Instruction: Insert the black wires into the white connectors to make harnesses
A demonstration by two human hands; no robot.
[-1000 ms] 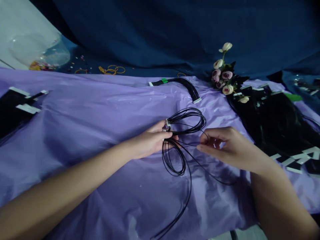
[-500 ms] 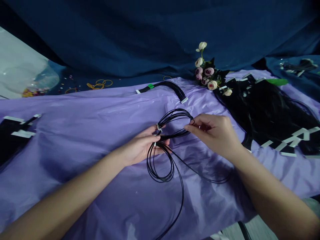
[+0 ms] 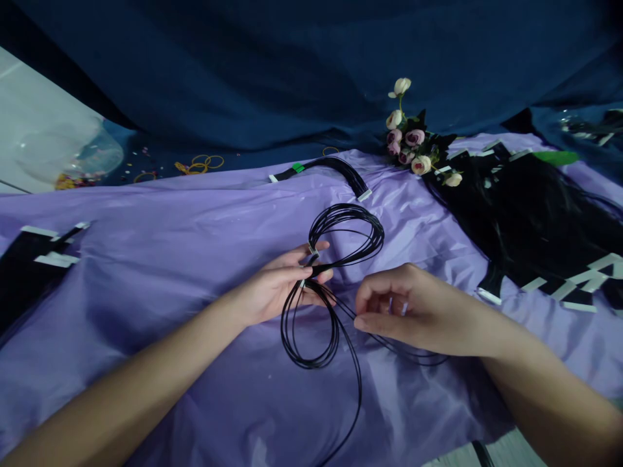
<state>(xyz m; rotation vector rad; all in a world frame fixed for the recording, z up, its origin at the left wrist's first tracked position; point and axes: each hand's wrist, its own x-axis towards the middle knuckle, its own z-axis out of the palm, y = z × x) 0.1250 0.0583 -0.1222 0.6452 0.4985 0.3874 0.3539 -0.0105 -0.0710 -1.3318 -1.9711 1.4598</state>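
A wiring harness of thin black wires with small white connectors is wound into two loops, an upper and a lower one. My left hand pinches it where the loops meet, thumb on top and fingers beneath. Lower right of the upper loop, my right hand has its thumb and fingertips brought together on the loose wires trailing off to the right. Another loose strand runs down toward the bottom edge. Behind the loops lies a second black harness with white end connectors and a green tape mark.
Purple sheeting covers the work surface. To the right is a big pile of black cables with white connectors, beside artificial flowers. More black cables lie at left. Yellow rubber bands lie at the back, before a dark blue cloth.
My right hand has let go of the upper loop and moved down to the trailing wires. The upper loop now stands rounder, and my left hand keeps its pinch.
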